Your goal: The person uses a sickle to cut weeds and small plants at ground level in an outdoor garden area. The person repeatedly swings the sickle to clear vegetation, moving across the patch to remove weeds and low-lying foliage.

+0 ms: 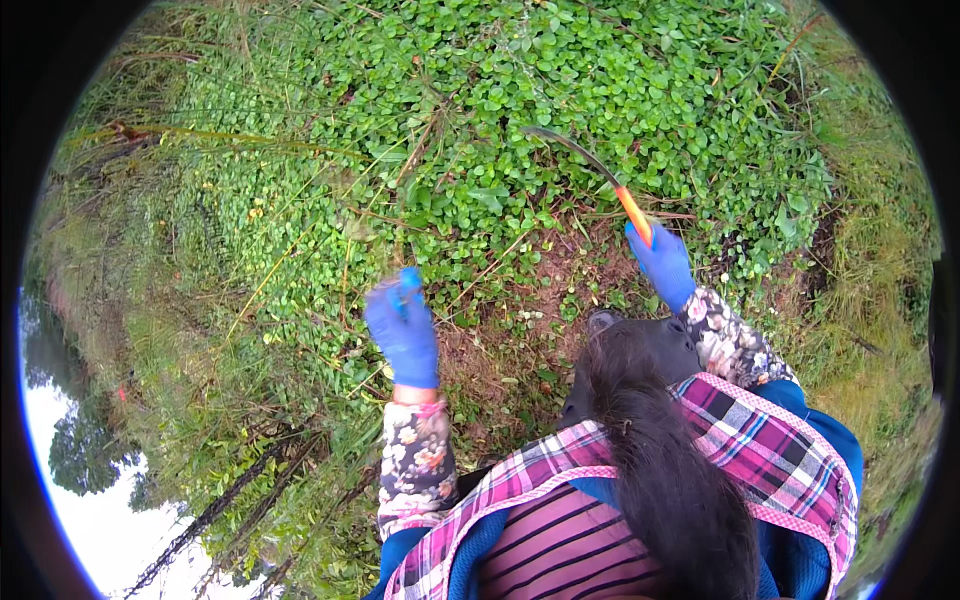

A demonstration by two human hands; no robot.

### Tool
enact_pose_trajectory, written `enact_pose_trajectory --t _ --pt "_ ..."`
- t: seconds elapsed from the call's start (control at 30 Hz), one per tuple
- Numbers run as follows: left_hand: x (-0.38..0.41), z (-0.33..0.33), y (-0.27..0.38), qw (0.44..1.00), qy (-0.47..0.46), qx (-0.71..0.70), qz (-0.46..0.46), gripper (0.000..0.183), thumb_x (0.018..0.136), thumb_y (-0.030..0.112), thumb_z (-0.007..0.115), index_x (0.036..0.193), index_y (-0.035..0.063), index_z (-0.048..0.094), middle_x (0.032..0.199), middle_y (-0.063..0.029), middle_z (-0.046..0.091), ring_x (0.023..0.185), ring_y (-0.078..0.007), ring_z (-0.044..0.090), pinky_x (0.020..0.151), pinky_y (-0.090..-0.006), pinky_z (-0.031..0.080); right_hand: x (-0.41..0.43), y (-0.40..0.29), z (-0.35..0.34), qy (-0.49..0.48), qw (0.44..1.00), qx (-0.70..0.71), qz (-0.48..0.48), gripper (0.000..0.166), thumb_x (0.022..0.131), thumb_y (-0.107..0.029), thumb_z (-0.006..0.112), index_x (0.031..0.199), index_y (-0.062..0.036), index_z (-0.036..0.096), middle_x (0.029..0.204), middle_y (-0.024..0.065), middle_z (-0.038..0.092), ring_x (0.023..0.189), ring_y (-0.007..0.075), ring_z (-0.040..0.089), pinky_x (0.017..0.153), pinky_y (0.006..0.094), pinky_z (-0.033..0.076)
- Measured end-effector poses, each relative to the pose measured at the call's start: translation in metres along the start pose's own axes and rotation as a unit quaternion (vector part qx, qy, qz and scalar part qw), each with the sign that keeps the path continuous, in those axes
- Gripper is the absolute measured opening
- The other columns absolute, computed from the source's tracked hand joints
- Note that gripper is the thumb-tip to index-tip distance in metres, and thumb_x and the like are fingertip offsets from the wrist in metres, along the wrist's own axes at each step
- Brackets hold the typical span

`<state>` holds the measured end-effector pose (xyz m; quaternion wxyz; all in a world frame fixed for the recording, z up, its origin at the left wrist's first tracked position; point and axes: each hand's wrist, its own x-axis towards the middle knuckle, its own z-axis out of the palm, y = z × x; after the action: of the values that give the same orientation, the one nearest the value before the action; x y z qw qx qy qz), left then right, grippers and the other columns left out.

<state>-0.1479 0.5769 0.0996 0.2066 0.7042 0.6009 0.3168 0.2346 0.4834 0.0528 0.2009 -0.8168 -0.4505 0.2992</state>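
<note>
My right hand point(664, 262), in a blue glove, grips the orange handle of a sickle point(581, 154). The curved dark blade points up and left over low green leafy plants point(480, 150). My left hand point(403, 330), also in a blue glove, is raised with its fingers curled in front of the plants. Thin stems and some blurred plant matter show at its fingertips, but whether they are held cannot be told. Both forearms have floral sleeves. Between the hands lies a patch of brown soil point(480, 360) with scattered small plants.
Tall grass point(877, 300) grows along the right side. Long dry stalks point(281, 262) cross the plants on the left. Dark thin branches point(247, 487) rise at the lower left, with trees point(90, 446) and bright sky beyond. Dark hair hangs over the plaid garment in front.
</note>
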Motion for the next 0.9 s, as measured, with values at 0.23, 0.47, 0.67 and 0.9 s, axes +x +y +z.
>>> enact_pose_trajectory --t 0.23,0.47,0.67,0.9 --pt "-0.012 0.127 0.035 0.96 -0.221 0.116 0.128 0.045 0.086 0.026 0.066 0.125 0.0064 0.056 0.145 -0.0171 0.042 0.133 -0.0378 0.04 0.106 -0.0496 0.036 0.004 -0.008 0.002 0.049 0.961 -0.222 -0.157 0.031 0.093 -0.034 0.062 0.106 -0.0056 0.058 0.084 0.0169 0.066 0.071 0.0363 0.065 0.063 0.0478 0.051" --pt "0.044 0.204 0.047 0.941 -0.31 0.136 -0.009 0.103 0.081 0.041 0.075 0.153 -0.0004 0.015 0.15 -0.022 0.037 0.136 -0.0368 0.04 0.111 -0.0435 0.038 -0.009 -0.011 -0.002 -0.009 0.979 -0.182 -0.094 0.035 0.092 -0.035 0.064 0.105 -0.0044 0.056 0.075 0.0186 0.065 0.068 0.0383 0.064 0.062 0.0493 0.05" --pt "0.069 0.194 -0.029 0.906 -0.374 0.2 -0.01 0.033 0.092 0.027 0.056 0.117 0.0049 0.058 0.106 -0.0199 0.069 0.096 -0.037 0.068 0.083 -0.0469 0.054 0.041 -0.054 0.043 0.001 0.973 -0.175 -0.152 0.035 0.094 -0.039 0.059 0.096 -0.0041 0.055 0.073 0.02 0.064 0.068 0.0388 0.064 0.06 0.0497 0.048" --pt "0.058 0.136 -0.059 0.932 -0.308 0.184 0.053 0.032 0.092 0.028 0.052 0.118 0.0112 0.061 0.111 -0.017 0.067 0.103 -0.0335 0.065 0.084 -0.0466 0.052 -0.028 0.059 0.1 -0.038 0.994 -0.096 0.024 0.035 0.094 -0.037 0.059 0.11 -0.006 0.061 0.091 0.0216 0.068 0.085 0.0396 0.068 0.075 0.046 0.053"
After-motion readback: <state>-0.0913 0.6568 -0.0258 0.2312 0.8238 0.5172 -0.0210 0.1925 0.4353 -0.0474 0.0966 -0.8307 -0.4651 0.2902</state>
